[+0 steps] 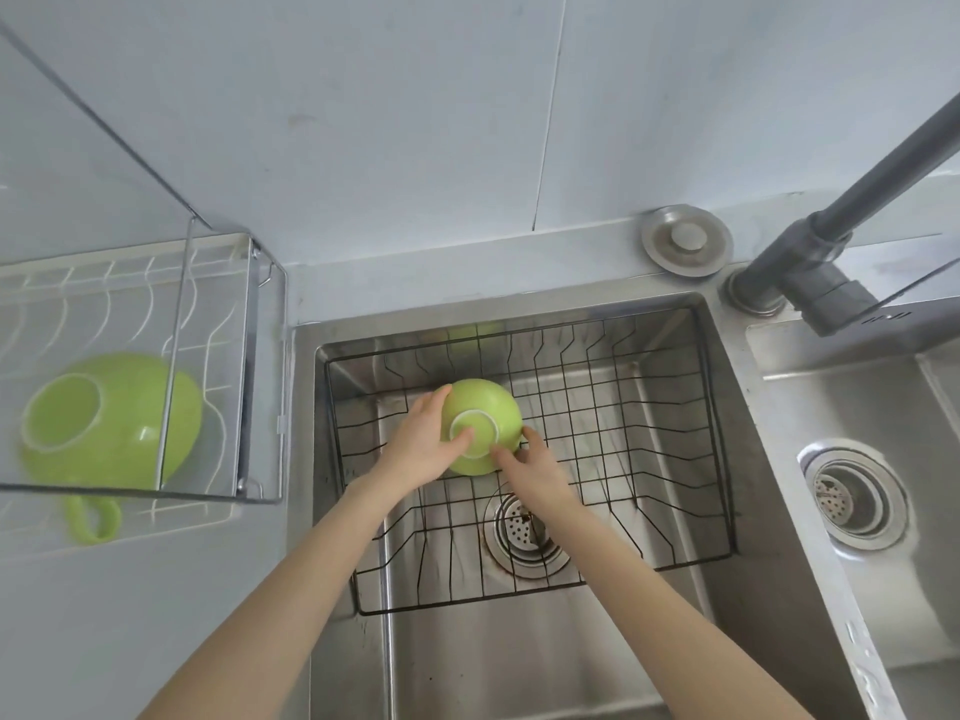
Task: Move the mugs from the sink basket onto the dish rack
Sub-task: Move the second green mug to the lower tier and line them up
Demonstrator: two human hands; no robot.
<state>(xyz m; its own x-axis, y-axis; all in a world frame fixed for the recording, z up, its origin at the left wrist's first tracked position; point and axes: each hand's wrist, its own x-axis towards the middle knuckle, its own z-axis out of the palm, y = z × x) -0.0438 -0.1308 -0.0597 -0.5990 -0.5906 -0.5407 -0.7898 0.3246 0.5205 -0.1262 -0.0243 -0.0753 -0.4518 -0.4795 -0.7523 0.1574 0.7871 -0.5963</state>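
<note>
head view, looking down into a steel sink (pixel 769 459) with a black wire basket (pixel 649 407) set inside it. inside the basket, toward its far left part, a green mug (pixel 485 407) turned upside down, pale foot ring facing up, handle not visible. left hand (pixel 421 444) pressed against the mug's left side, thumb up near the top edge, fingers curled over the foot ring. right hand (pixel 535 470) at the mug's near right side, fingertips touching its wall, fingers partly spread. both hands closed around the mug from opposite sides; whether it is lifted off the basket wires cannot be told. below the right wrist, the round drain (pixel 524 532) under the basket. to the left, on the table, a wire dish rack (pixel 218 314) holding a second green mug (pixel 119 423), also upside down, handle pointing toward the near edge. behind the sink, a grey tap (pixel 810 272) and a round metal cap (pixel 685 241). to the right, a second basin (pixel 883 407) with its own drain.
</note>
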